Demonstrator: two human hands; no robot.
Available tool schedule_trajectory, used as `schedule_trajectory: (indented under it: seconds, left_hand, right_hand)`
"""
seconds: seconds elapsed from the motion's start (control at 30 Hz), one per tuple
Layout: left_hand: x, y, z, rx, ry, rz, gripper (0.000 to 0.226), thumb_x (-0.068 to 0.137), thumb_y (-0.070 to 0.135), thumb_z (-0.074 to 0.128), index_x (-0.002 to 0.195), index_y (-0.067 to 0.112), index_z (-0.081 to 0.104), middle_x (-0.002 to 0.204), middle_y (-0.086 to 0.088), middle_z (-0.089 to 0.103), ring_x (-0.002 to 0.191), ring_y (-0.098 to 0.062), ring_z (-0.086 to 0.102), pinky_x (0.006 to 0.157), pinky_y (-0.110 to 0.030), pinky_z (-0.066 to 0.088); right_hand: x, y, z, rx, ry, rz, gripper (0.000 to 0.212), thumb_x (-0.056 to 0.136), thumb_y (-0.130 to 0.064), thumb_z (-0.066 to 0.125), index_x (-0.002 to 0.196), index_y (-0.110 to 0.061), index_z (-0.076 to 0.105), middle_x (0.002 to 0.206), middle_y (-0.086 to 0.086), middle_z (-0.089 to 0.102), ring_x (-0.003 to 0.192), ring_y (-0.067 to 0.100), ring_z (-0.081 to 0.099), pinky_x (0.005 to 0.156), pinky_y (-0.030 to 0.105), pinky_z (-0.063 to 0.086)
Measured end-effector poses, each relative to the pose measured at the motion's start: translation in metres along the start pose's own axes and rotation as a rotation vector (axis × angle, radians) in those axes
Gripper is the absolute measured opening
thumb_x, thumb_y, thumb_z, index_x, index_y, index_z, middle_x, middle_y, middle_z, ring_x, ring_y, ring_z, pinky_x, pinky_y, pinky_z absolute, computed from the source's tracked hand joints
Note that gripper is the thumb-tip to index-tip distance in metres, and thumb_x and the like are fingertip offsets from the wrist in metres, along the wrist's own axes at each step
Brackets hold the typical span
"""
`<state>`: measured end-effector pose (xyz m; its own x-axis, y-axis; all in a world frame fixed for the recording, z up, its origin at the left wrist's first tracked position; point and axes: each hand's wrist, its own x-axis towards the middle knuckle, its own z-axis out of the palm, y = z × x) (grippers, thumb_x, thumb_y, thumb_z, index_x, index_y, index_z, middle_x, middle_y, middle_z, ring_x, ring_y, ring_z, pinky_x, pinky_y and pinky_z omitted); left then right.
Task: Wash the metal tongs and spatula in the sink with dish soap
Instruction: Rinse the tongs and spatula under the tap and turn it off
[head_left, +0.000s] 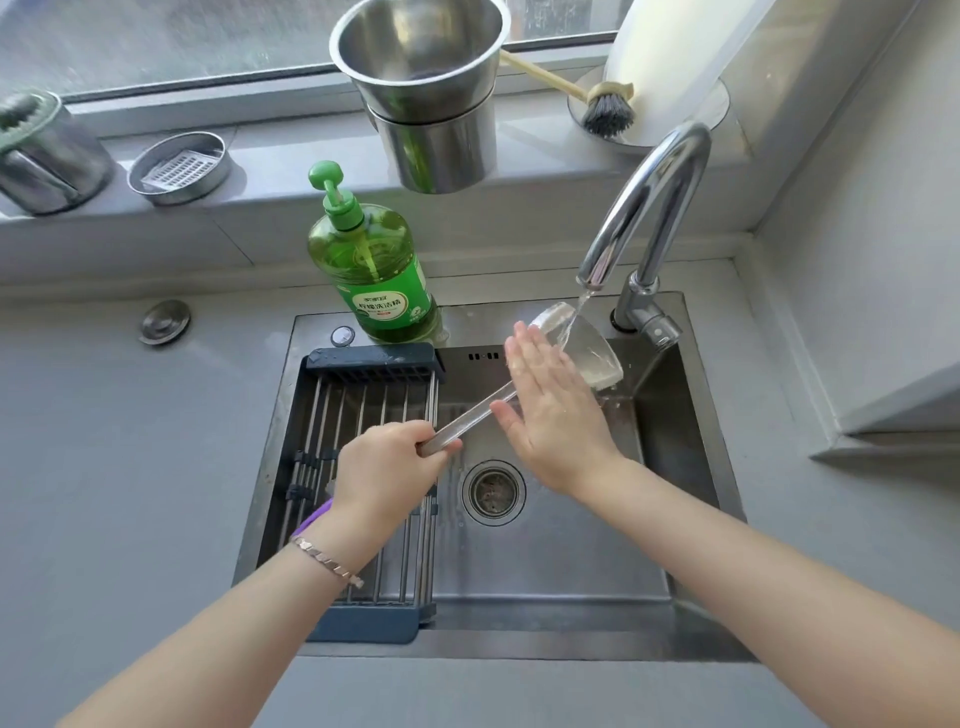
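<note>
Left hand (387, 470), grip closed round the end of the spatula (571, 345) handle, angling its blade up under the tap (644, 208) stream for rinsing. Right hand (550, 410) flat, grip open, fingers against the blade, likely rubbing it. Over the sink (691, 452). Tongs not seen.

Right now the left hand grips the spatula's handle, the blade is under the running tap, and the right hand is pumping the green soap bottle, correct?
Not quite. In the head view the right hand is not on the green soap bottle; it lies open and flat against the spatula. The rest holds: the left hand grips the handle and the blade is under the tap.
</note>
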<state>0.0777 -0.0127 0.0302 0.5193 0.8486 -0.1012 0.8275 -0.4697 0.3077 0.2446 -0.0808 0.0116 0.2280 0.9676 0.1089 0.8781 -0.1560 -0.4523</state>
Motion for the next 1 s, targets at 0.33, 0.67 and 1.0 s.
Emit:
schedule_trajectory:
  seconds: [0.33, 0.67, 1.0]
  left_hand:
    - [-0.013, -0.017, -0.006, -0.014, 0.021, 0.014, 0.022, 0.086, 0.034, 0.062, 0.07, 0.019, 0.065, 0.055, 0.007, 0.05, 0.057, -0.014, 0.046, 0.048, -0.02, 0.03]
    - [-0.019, -0.004, 0.001, 0.087, 0.024, 0.089, 0.018, 0.079, 0.027, 0.066, 0.068, 0.014, 0.067, 0.06, -0.003, 0.061, 0.061, -0.024, 0.057, 0.051, -0.025, 0.037]
    - [-0.014, 0.013, -0.002, 0.325, -0.047, 0.419, 0.043, 0.043, 0.036, 0.091, 0.055, 0.013, 0.056, 0.046, 0.0, 0.051, 0.04, -0.021, 0.053, 0.044, -0.02, 0.035]
  right_hand:
    - [0.002, 0.011, -0.014, 0.034, -0.18, 0.058, 0.068, 0.095, -0.048, 0.015, 0.149, -0.009, 0.0, 0.157, 0.002, -0.005, 0.143, 0.011, -0.01, 0.113, 0.023, -0.01]
    - [0.004, 0.012, -0.003, 0.114, -0.228, 0.479, 0.081, 0.094, -0.054, 0.027, 0.148, -0.004, -0.007, 0.156, 0.013, -0.013, 0.144, 0.021, -0.015, 0.115, 0.034, -0.01]
    - [0.01, 0.033, -0.003, 0.738, -0.059, 1.083, 0.063, 0.09, 0.001, 0.035, 0.146, 0.0, 0.006, 0.122, 0.01, 0.04, 0.107, 0.027, 0.046, 0.087, 0.034, 0.04]
